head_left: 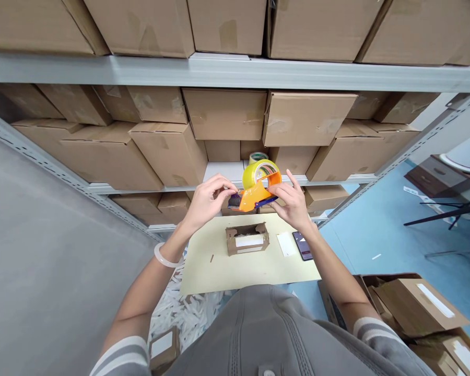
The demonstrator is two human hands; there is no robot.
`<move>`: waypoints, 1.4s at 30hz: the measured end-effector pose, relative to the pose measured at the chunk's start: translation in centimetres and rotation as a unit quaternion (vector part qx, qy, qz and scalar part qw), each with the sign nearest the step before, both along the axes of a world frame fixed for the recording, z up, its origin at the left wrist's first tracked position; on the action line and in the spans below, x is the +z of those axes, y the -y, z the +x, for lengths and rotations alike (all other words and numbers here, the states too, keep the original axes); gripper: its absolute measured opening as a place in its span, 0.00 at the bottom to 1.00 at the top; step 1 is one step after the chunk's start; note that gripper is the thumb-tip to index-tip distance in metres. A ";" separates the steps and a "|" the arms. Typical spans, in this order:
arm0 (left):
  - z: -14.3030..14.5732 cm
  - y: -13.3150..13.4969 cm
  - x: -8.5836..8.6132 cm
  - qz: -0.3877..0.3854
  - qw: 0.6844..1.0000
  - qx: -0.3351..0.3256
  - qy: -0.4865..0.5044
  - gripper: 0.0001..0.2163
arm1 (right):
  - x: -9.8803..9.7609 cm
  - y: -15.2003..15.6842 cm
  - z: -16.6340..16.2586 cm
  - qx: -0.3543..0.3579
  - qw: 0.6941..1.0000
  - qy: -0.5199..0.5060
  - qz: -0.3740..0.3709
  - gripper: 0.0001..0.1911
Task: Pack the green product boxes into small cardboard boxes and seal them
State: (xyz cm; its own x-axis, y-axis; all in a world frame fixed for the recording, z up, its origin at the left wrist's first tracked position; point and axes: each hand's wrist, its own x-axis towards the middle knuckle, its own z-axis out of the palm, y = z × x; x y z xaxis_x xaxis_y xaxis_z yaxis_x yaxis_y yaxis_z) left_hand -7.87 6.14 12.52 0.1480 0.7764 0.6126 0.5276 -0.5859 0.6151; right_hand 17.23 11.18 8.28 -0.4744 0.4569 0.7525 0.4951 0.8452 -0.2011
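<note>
Nearest are the grey sleeves with white stripes (121,357) and a clear bangle (164,257) on the left wrist. Both hands are raised over a pale board (215,274), holding an orange tape dispenser (254,197) between them, in the air in front of the shelf edge. The left hand (207,201) curls closed around the dispenser's dark end, while the right hand (292,204) grips the orange body from the other side, its index finger (291,177) lifted. A roll of clear yellowish tape (260,173) sits on the dispenser. On the board lie a small cardboard box (246,240) with a white label, a white card (286,244) and a smartphone (302,245). White packing strips (184,313) lie below the board's left edge, and open cartons (419,305) stand at lower right. Beyond, a second tape roll (258,157) sits on a grey metal shelf (235,70) among stacked brown cartons (223,114). Any print on the labels is too small to read.
</note>
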 end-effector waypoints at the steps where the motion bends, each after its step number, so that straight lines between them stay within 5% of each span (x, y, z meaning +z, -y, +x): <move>1: 0.0 -0.1 -0.1 0.012 1.000 0.005 0.001 0.07 | 0.0 0.0 -0.1 -0.010 1.000 0.008 0.006 0.08; 12: -0.1 0.8 -1.2 0.075 0.993 0.065 0.070 0.07 | -0.6 0.8 -0.8 -0.048 0.997 0.012 0.061 0.08; 18: 0.3 0.9 -1.4 0.092 0.988 0.045 0.112 0.06 | -0.5 1.3 -0.8 -0.033 0.996 -0.033 0.073 0.08; 27: 1.3 0.5 -0.9 -0.022 0.975 0.008 0.220 0.08 | -0.9 1.8 -1.0 0.037 0.995 -0.091 -0.013 0.11; 34: 1.8 1.5 -0.7 0.026 0.985 0.000 0.172 0.05 | -2.1 1.9 -0.4 0.103 0.991 -0.086 -0.017 0.07; 42: 2.2 3.9 0.6 0.144 0.988 0.023 0.050 0.04 | -2.1 2.0 -0.2 0.094 0.987 -0.128 0.004 0.08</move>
